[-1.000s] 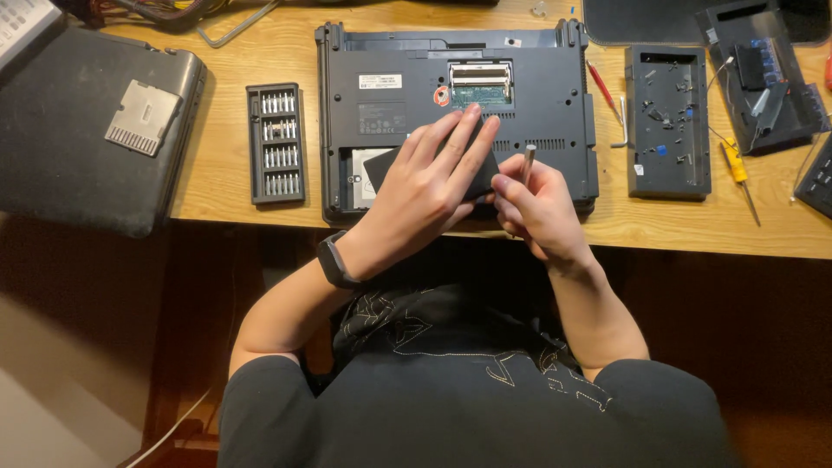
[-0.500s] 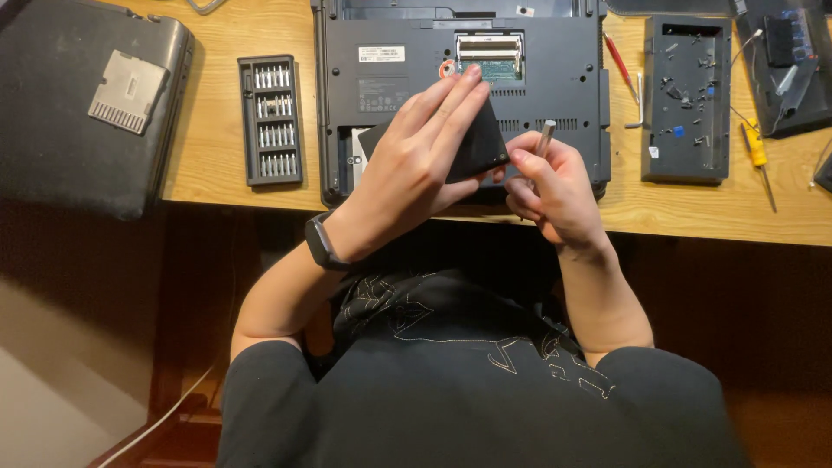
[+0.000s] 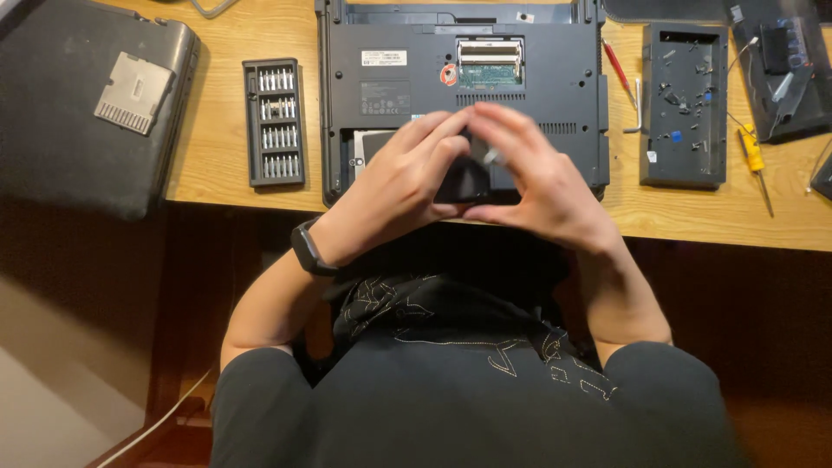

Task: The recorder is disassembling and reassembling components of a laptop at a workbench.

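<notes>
- I am pinching a small black cover (image 3: 464, 182) between my left hand (image 3: 394, 186) and right hand (image 3: 537, 178), fingers clamped on it.
- Its long axis is running from 9 to 3 o'clock above the laptop (image 3: 407, 78).

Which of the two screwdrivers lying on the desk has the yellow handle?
The yellow-handled screwdriver lies far right, beside the small black tray of parts. The other, the red-handled screwdriver, lies between the tray and the upturned laptop.

I see a wooden desk (image 3: 234, 165) carrying an upturned laptop (image 3: 555, 82) at centre, a bit set tray (image 3: 274, 122) to its left, a closed dark laptop (image 3: 78, 104) further left, and a black parts tray (image 3: 685, 104) plus yellow screwdriver (image 3: 754, 165) at right.
</notes>
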